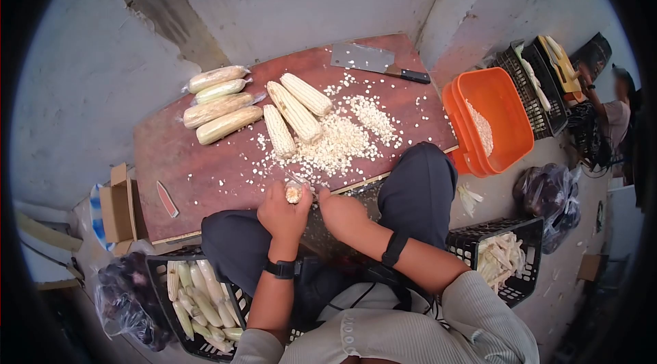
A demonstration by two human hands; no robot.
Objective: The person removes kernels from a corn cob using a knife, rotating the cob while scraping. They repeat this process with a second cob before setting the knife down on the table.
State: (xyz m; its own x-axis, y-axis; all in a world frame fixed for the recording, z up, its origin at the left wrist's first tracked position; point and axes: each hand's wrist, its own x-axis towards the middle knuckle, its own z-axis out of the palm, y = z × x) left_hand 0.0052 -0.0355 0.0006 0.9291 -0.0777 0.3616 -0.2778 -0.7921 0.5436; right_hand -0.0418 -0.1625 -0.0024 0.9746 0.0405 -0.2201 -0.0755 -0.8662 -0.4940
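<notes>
Evidently mid-shelling, the left hand [284, 212] grasped a corn cob [294, 193] beside the kernel pile [339, 141], the right hand [340, 212] clenched alongside; further stripping seemed due.

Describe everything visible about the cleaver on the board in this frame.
The cleaver lies flat at the far edge of the reddish-brown board, blade pointing left, handle right. The blade is broad, rectangular, dull grey metal; the handle is dark, with pale spots that look like rivets. Nothing holds it: both hands are at the near edge. Loose corn kernels lie just short of it; whether any touch it is unclear.
</notes>
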